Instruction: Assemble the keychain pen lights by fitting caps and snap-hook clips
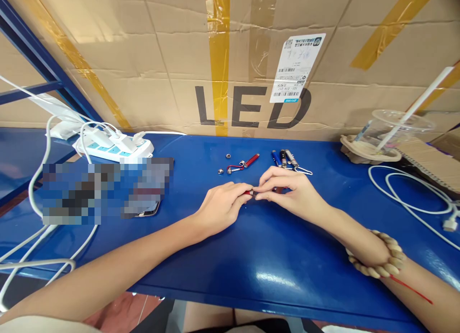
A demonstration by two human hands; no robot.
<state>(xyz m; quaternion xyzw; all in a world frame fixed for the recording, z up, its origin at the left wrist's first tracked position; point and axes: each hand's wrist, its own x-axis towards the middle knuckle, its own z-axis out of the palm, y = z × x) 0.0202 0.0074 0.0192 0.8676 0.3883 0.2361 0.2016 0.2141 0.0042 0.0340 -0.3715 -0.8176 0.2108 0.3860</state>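
Observation:
Over the blue table (pixel 273 266), my left hand (pixel 221 206) is closed on a small red metal tube (pixel 248 192), like a keychain flashlight. Only a short piece of it shows past the fingertips. My right hand (pixel 287 189) pinches at the tube's dark and silver end (pixel 254 193); the fingers hide the exact part. Beyond my hands lie another red tube (pixel 252 160), a red-and-silver clip (pixel 235 168) and small silver rings or caps (pixel 220 171). Behind my right hand sit a blue tube (pixel 276 158), a black tube (pixel 283 157) and a silver tube (pixel 291 157).
A white power strip (pixel 125 152) with plugs and cables stands at the left, near a phone (pixel 151 206) partly blurred out. At the right are a plastic cup (pixel 391 127) with a straw in a cardboard holder (pixel 350 152), a white cable (pixel 406 201) and a notebook (pixel 431 158). A large carton (pixel 161 74) stands behind.

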